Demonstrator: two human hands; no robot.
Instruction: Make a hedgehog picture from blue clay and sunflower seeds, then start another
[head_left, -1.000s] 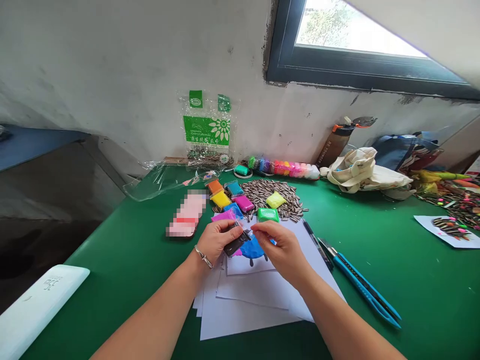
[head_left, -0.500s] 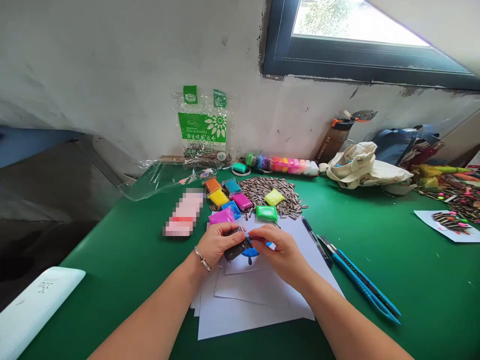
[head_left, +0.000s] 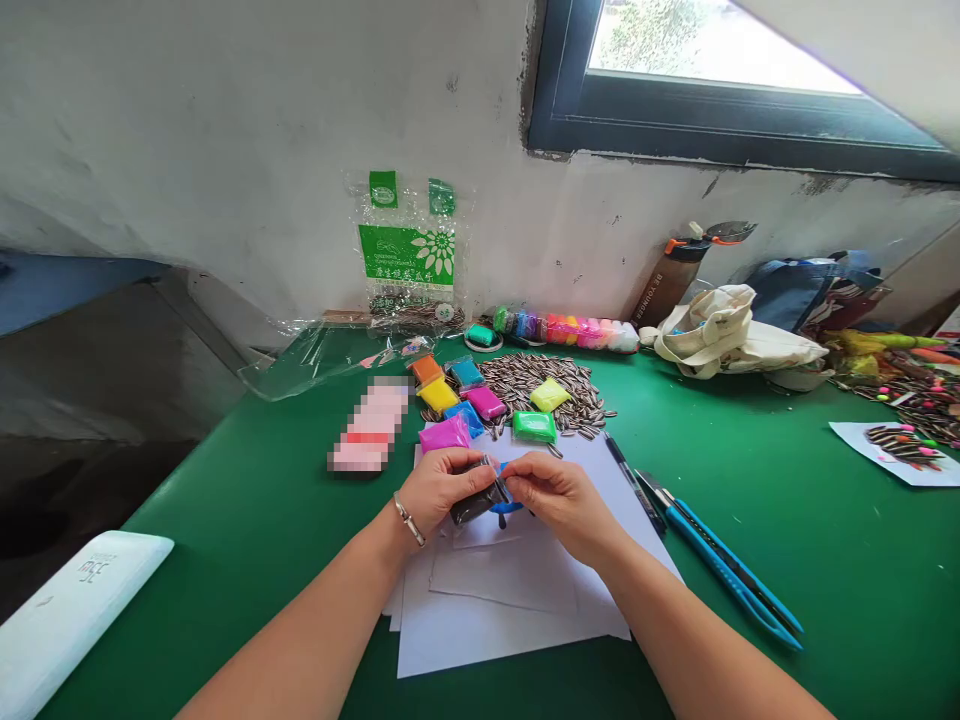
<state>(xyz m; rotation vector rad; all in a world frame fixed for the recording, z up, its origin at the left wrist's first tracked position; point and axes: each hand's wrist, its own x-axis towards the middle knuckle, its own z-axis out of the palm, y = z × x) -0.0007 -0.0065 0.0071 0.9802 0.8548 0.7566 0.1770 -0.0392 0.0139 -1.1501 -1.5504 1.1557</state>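
Observation:
My left hand (head_left: 436, 492) is closed on a small clear packet of black modelling clay (head_left: 472, 506), its thumb lying along the top. My right hand (head_left: 566, 500) pinches the packet's plastic edge with thumb and forefinger. Below the fingers, partly hidden, a blue clay shape (head_left: 507, 508) with a dark seed at its lower edge rests on white paper sheets (head_left: 510, 635). Just beyond the hands lie several colourful clay packets, among them a magenta one (head_left: 444, 434) and a green one (head_left: 535, 427), beside a heap of sunflower seeds (head_left: 581, 385).
A pen (head_left: 630, 475) and a blue-handled utility knife (head_left: 731, 570) lie to the right. A blurred pink object (head_left: 371, 425) and a white device (head_left: 86, 610) are on the left. Along the wall stand a seed bag (head_left: 409, 255), a bottle (head_left: 667, 280) and a cloth bag (head_left: 727, 335).
My right fingers have drawn together in a tighter pinch at the packet's edge. The black clay packet stays in my left hand, almost unmoved.

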